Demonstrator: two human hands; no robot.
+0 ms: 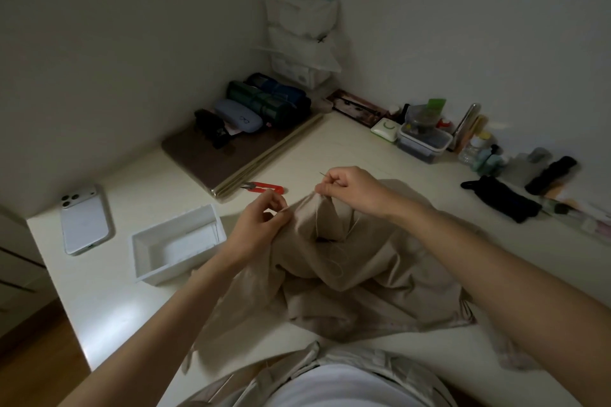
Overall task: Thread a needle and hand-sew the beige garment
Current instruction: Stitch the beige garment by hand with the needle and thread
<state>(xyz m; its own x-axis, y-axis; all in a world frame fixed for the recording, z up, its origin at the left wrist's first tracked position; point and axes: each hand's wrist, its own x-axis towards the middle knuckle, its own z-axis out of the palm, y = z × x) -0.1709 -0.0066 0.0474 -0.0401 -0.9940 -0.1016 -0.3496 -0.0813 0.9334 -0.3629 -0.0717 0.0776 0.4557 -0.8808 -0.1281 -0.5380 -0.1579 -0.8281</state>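
The beige garment (357,277) lies bunched on the white table, part of it hanging over the front edge. My left hand (254,225) pinches a raised fold of the cloth at its left side. My right hand (353,190) pinches the needle (322,174), whose dark tip pokes out up-left of my fingers, just above the top of the fold. A pale thread (334,261) hangs in a loop down the front of the cloth.
Red thread snips (264,188) lie just beyond my left hand. A white open box (178,243) and a phone (84,220) sit to the left. A board with cases (244,139) stands at the back, containers (423,139) and dark items (502,198) at the right.
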